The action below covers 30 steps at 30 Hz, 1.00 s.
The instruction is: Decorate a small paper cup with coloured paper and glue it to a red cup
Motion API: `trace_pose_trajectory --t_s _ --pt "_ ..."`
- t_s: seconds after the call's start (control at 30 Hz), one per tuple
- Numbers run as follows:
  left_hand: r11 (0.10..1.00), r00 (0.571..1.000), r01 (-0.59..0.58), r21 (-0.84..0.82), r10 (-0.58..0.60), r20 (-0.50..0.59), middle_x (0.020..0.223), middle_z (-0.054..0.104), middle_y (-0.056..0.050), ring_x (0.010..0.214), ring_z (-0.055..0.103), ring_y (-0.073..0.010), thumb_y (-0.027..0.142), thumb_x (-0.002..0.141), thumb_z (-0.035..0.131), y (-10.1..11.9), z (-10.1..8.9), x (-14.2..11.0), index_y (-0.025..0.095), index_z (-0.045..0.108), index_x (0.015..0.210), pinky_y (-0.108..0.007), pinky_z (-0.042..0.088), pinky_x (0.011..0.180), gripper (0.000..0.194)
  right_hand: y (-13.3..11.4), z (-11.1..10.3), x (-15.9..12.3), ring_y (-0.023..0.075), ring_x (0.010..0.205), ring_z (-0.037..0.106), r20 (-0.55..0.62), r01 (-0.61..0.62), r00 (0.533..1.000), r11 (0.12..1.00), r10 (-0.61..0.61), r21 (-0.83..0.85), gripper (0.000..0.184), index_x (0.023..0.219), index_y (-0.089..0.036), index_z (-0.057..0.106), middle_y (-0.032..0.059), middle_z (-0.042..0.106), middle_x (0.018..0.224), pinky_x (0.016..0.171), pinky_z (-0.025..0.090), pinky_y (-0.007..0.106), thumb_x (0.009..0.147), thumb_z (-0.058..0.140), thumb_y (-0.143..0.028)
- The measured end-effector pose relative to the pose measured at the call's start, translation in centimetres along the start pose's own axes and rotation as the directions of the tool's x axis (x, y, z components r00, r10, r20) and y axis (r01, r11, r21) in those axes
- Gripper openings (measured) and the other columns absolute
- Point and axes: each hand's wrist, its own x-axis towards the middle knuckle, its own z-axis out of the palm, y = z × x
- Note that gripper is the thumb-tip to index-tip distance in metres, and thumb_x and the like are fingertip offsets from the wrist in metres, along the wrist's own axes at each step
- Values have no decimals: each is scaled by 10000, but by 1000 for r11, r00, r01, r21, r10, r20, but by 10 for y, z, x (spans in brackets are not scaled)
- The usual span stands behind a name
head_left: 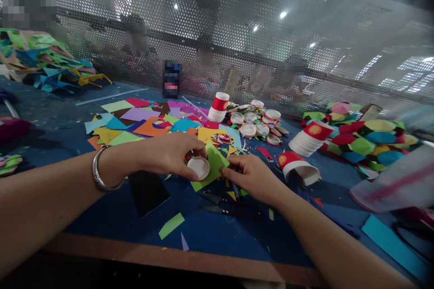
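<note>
Between the thumb and fingers of my left hand [176, 156] is a small white round cup base [199, 168], which looks like the cut-off bottom of a paper cup. It rests against a lime-green sheet of paper [214, 168]. My right hand [249, 176] pinches the right edge of that sheet between thumb and fingers. Just below the sheet, dark thread snips [217, 205] lie on the blue table, their blades pointing left. A black card [147, 192] lies under my left wrist, which wears a silver bangle [99, 169].
Coloured paper sheets [135, 115] spread across the table's middle. Behind my right hand are a pile of cup bases [249, 130], an upright stack of paper cups [219, 107] and two tipped ones [310, 137]. Folded paper shapes [369, 140] sit right. A perforated metal screen [217, 31] stands behind.
</note>
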Motion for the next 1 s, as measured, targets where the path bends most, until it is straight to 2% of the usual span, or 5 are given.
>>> trace_pose_trajectory --t_s 0.3,0.67,0.83,1.0 --pt "999 998 -51 -4 51 48 1183 686 -70 1017 620 -233 465 782 747 -3 2 1 230 651 1222 -304 419 809 508 -1 0 1 120 559 372 -11 10 1000 1000 -10 -11 328 625 -222 444 -57 421 583 530 259 281 907 573 -328" --pt "998 996 -46 -49 50 75 1121 695 -69 971 625 -214 407 784 769 -1 -1 1 209 690 1198 -303 438 824 466 -3 1 0 118 553 385 -2 2 1000 1000 -2 1 298 635 -217 472 -45 458 582 524 270 273 903 575 -299" --pt "996 993 -81 -33 84 80 1147 700 -73 1010 625 -228 416 807 739 -1 -1 3 244 696 1202 -315 433 854 432 -3 1 0 118 545 380 -9 3 1000 1000 -3 -5 319 618 -219 455 -37 478 577 515 263 274 895 588 -304" --pt "997 994 -56 -45 60 94 1158 698 -74 1002 629 -223 421 802 740 -1 0 3 240 695 1208 -300 435 846 447 -4 -1 -2 122 560 417 -7 13 1000 1000 -13 10 300 635 -213 483 -36 499 589 530 285 273 901 582 -310"
